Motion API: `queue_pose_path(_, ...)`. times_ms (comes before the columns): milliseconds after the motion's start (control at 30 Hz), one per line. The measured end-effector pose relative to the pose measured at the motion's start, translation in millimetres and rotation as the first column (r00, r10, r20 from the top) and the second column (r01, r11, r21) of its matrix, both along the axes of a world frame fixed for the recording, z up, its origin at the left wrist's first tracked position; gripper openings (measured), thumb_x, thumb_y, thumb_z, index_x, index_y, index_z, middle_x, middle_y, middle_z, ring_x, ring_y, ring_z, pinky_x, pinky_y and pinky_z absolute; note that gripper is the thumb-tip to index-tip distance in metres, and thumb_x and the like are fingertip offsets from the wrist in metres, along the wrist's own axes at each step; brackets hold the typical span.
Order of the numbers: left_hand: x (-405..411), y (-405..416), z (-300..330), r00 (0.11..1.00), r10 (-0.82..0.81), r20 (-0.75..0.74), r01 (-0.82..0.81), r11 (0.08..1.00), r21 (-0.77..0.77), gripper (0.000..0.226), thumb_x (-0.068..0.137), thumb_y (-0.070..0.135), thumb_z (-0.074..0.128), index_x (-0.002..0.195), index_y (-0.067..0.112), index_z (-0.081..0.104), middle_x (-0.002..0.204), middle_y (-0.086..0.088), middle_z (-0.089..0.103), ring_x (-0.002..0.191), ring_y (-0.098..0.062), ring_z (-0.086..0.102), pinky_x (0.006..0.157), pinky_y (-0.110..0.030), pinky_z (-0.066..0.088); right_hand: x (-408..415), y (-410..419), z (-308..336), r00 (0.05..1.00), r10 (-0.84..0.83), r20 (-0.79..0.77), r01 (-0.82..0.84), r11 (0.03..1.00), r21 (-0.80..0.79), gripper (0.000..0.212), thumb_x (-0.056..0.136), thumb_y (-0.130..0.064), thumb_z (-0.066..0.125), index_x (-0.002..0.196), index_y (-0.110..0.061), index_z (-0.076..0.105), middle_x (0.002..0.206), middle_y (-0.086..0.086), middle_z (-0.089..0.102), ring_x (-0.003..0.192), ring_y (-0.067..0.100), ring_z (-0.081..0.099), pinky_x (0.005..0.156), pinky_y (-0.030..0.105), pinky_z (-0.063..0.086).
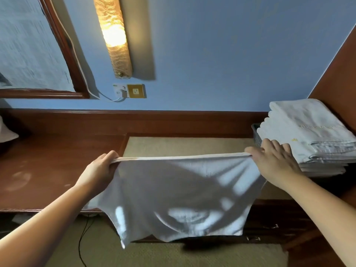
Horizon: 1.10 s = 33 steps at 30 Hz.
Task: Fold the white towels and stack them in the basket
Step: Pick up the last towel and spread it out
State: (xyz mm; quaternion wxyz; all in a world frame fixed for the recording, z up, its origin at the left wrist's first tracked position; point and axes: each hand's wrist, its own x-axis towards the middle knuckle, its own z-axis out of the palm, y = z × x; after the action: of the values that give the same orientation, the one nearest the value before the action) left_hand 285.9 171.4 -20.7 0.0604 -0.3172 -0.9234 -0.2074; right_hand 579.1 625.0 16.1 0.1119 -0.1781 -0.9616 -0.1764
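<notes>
A white towel (179, 197) hangs in the air in front of me, stretched taut along its top edge. My left hand (100, 168) pinches the towel's left top corner. My right hand (273, 160) pinches the right top corner, close to the stack. The towel's lower part drapes down over the front edge of the wooden counter. At the right, a stack of several folded white towels (312, 137) fills a grey basket (257, 133), of which only a bit of the left wall shows.
A long wooden counter (48, 166) runs along the blue wall, with a beige mat (185, 145) set in its middle. A lit wall lamp (113, 35), a socket with a white cable (123, 91) and a framed mirror (63, 45) are on the wall. A black cord (81, 241) lies on the carpet.
</notes>
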Motion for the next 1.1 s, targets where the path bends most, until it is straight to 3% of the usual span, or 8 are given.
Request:
queue_pose_path(167,9.5,32.4,22.4,0.940,-0.226,-0.256,0.218,0.974,-0.061,0.015,0.092,0.015,0.074,0.105,0.016,0.067,0.084,-0.004,0.046,0.060,-0.034,0.051,0.047,-0.034,0.043,-17.5,-7.2,2.1,0.999,-0.040,-0.030,0.038,0.997,-0.066,0.029,0.076,0.009,0.057,0.095,-0.013,0.059,0.091,0.009,0.047,0.084,0.035,0.050,0.075,0.046,0.047)
queue_pose_path(300,24.4,60.6,34.8,0.802,-0.361,-0.477,0.349,0.930,-0.118,0.017,0.096,0.028,0.053,0.102,0.016,0.064,0.095,-0.013,0.051,0.078,-0.033,0.048,0.061,-0.044,0.045,-35.0,-27.9,5.3,0.996,-0.074,-0.059,0.050,0.941,-0.334,0.027,0.081,0.014,0.048,0.093,-0.011,0.052,0.096,0.010,0.053,0.079,0.036,0.055,0.066,0.047,0.051)
queue_pose_path(433,43.2,77.7,36.0,0.840,-0.387,-0.379,0.417,0.909,-0.004,0.017,0.097,0.025,0.053,0.109,0.016,0.058,0.092,-0.007,0.056,0.063,-0.036,0.056,0.046,-0.039,0.048,-53.1,-51.8,4.3,0.994,0.005,-0.109,-0.053,0.895,-0.443,0.035,0.081,0.011,0.048,0.103,-0.015,0.055,0.106,0.005,0.054,0.096,0.031,0.052,0.079,0.046,0.049)
queue_pose_path(600,63.1,98.5,41.9,0.855,-0.355,-0.377,0.395,0.918,0.031,0.019,0.096,0.034,0.051,0.109,0.023,0.059,0.088,0.000,0.064,0.060,-0.032,0.061,0.043,-0.035,0.048,-62.5,-99.9,11.5,0.979,0.147,-0.139,-0.202,0.756,-0.623,0.024,0.096,-0.008,0.048,0.108,-0.022,0.063,0.092,-0.006,0.058,0.089,0.023,0.059,0.072,0.034,0.041)
queue_pose_path(700,76.6,112.8,43.9,0.859,-0.359,-0.365,0.407,0.911,0.063,0.015,0.092,0.030,0.064,0.103,0.020,0.068,0.086,0.002,0.067,0.059,-0.028,0.063,0.048,-0.026,0.040,-67.4,-136.1,17.6,0.944,0.313,-0.102,-0.295,0.667,-0.684,0.035,0.090,-0.046,0.060,0.122,-0.030,0.060,0.085,-0.017,0.057,0.082,0.010,0.059,0.070,0.029,0.040)
queue_pose_path(800,86.4,121.6,39.3,0.875,-0.368,-0.315,0.422,0.898,0.124,0.019,0.083,0.017,0.084,0.097,0.015,0.071,0.083,0.000,0.065,0.059,-0.025,0.062,0.050,-0.025,0.039,-74.7,-158.6,1.0,0.928,0.344,-0.146,-0.356,0.692,-0.628,0.045,0.088,-0.074,0.055,0.113,-0.036,0.058,0.083,-0.019,0.057,0.076,0.005,0.056,0.066,0.024,0.038)
queue_pose_path(933,85.3,116.7,35.4,0.908,-0.341,-0.243,0.400,0.877,0.265,0.019,0.082,0.025,0.079,0.094,0.016,0.068,0.083,0.014,0.055,0.066,-0.006,0.048,0.059,-0.012,0.034,-77.1,-154.9,-15.4,0.926,0.260,-0.272,-0.377,0.641,-0.669,0.029,0.098,-0.056,0.059,0.117,-0.034,0.060,0.081,-0.018,0.057,0.072,0.004,0.054,0.062,0.021,0.038)
queue_pose_path(1100,80.9,102.2,16.1,0.934,-0.349,-0.077,0.353,0.872,0.340,0.034,0.081,0.038,0.087,0.093,0.019,0.062,0.075,0.016,0.053,0.068,-0.010,0.051,0.059,-0.011,0.038,-79.5,-161.6,-22.2,0.892,0.304,-0.334,-0.452,0.620,-0.642,0.006,0.099,-0.024,0.060,0.093,-0.025,0.060,0.075,-0.014,0.050,0.067,0.010,0.047,0.059,0.030,0.042)
